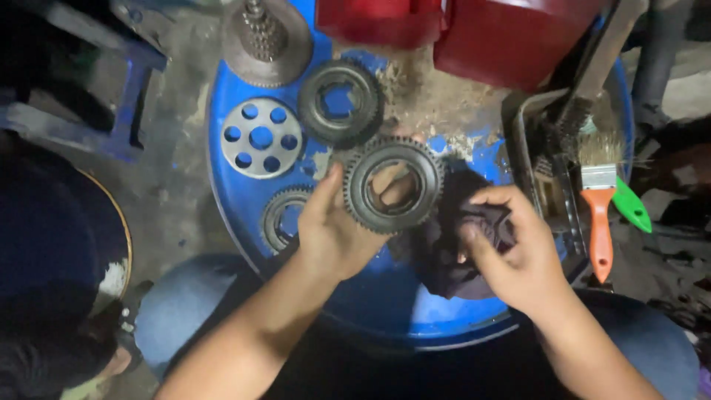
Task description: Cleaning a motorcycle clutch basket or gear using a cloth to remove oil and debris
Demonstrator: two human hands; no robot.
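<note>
My left hand [333, 230] holds a dark toothed gear ring [395, 185] upright over the blue drum top [237, 185], thumb on its left rim and fingers through its bore. My right hand [515, 248] grips a dark cloth [444, 252] just right of the gear, the cloth touching the gear's edge.
On the drum lie another gear ring [341, 102], a silver disc with round holes [261, 138], a small gear [281, 216] and a cone-shaped gear cluster [266, 41]. Red containers [511, 37] stand at the back. A metal tray [544, 178], an orange-handled brush [598, 207] and a green tool [632, 209] sit right.
</note>
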